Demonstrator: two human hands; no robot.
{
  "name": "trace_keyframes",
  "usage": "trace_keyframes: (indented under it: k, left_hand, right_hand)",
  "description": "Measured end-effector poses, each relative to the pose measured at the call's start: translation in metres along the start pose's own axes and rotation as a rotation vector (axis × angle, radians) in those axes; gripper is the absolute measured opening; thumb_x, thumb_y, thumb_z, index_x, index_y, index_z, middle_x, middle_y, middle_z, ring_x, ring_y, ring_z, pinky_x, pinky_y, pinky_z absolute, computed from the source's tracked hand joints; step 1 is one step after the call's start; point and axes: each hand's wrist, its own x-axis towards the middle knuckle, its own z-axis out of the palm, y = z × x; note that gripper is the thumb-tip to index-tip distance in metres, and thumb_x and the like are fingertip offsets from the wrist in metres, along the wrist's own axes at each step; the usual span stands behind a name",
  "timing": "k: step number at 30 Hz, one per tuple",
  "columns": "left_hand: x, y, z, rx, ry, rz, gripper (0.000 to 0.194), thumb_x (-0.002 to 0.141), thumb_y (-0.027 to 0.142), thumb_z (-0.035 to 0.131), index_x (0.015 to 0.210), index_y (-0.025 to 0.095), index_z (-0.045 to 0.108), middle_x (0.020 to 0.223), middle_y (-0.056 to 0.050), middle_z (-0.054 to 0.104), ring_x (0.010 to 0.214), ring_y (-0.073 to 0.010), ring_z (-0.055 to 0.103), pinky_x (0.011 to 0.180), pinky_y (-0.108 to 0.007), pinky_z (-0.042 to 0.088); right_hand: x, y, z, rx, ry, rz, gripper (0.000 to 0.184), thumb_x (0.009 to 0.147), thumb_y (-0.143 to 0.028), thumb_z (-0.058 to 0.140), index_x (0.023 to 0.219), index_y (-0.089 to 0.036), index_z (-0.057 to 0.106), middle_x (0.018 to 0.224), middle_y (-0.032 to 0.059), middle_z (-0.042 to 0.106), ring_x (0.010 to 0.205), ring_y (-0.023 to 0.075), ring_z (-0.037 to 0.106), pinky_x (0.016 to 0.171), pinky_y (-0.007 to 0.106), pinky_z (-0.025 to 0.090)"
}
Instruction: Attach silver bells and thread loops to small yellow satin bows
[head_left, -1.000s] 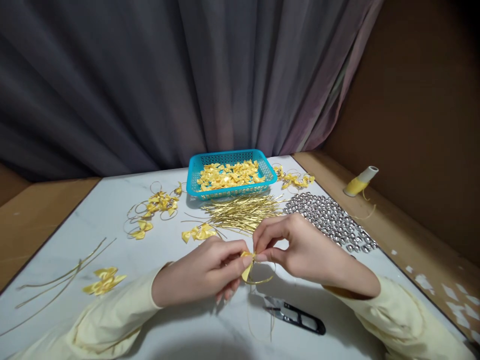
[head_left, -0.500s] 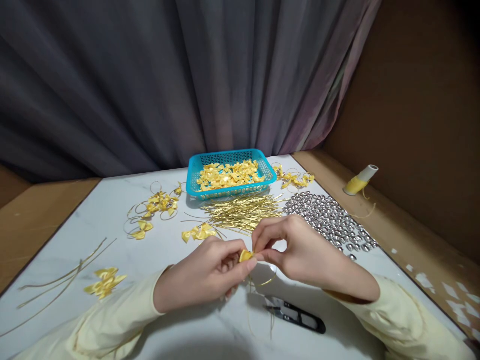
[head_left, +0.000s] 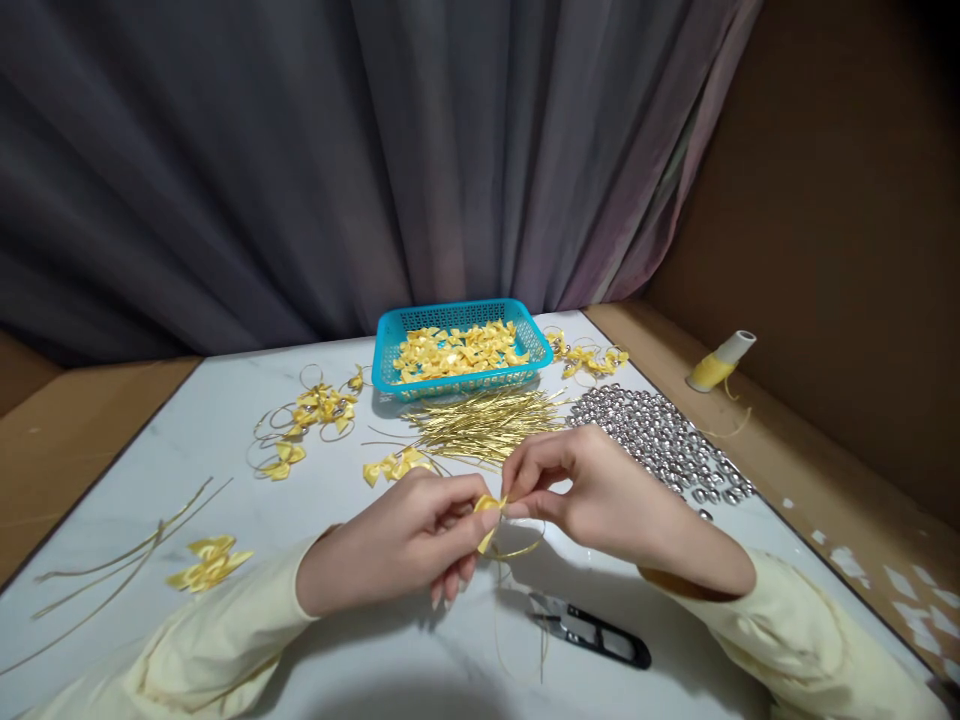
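Observation:
My left hand and my right hand meet above the near middle of the white table. Both pinch one small yellow ribbon bow between thumb and fingertips. A thin gold cord loop hangs from the bow, and its ends trail down toward me. Black thread snips lie on the table just below my right wrist. Both sleeves are pale yellow.
A blue basket of yellow bows stands at the back. In front lie a pile of gold cords and a heap of silver bells. Finished bows and a loose bow lie left. A yellow spool rests right.
The bow has turned between my fingertips, first bunched up, then hanging down again. Both hands shifted slightly left and up. Nothing else on the table moved.

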Motion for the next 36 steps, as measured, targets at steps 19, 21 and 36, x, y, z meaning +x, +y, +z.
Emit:
trace_keyframes:
  k: [19, 21, 36]
  left_hand:
    - [0.003, 0.005, -0.002, -0.105, 0.113, -0.004, 0.029, 0.087, 0.040, 0.041, 0.069, 0.017, 0.044, 0.049, 0.007, 0.050, 0.036, -0.0050, 0.046, 0.036, -0.014, 0.040]
    - [0.003, 0.005, -0.001, -0.081, 0.148, 0.008, 0.029, 0.087, 0.040, 0.040, 0.070, 0.017, 0.045, 0.050, 0.007, 0.050, 0.036, -0.0047, 0.045, 0.035, -0.014, 0.038]
    - [-0.001, 0.004, -0.005, 0.229, 0.309, 0.186, 0.026, 0.089, 0.031, 0.037, 0.070, 0.016, 0.048, 0.053, 0.006, 0.045, 0.046, -0.0062, 0.040, 0.046, -0.018, 0.031]
  right_hand:
    - [-0.006, 0.003, 0.006, -0.346, 0.181, -0.148, 0.002, 0.071, -0.020, 0.066, 0.073, -0.018, 0.067, 0.087, 0.0042, 0.054, 0.084, 0.0179, 0.050, 0.070, 0.030, 0.041]
    - [-0.007, 0.004, 0.008, -0.424, 0.177, -0.144, 0.010, 0.072, -0.028, 0.067, 0.075, -0.020, 0.070, 0.088, 0.0058, 0.053, 0.087, 0.0203, 0.048, 0.072, 0.033, 0.040]
    - [0.013, 0.010, 0.014, 0.311, -0.057, -0.025, 0.005, 0.069, -0.017, 0.070, 0.069, -0.022, 0.070, 0.102, 0.0020, 0.060, 0.099, 0.0161, 0.054, 0.091, 0.034, 0.039]
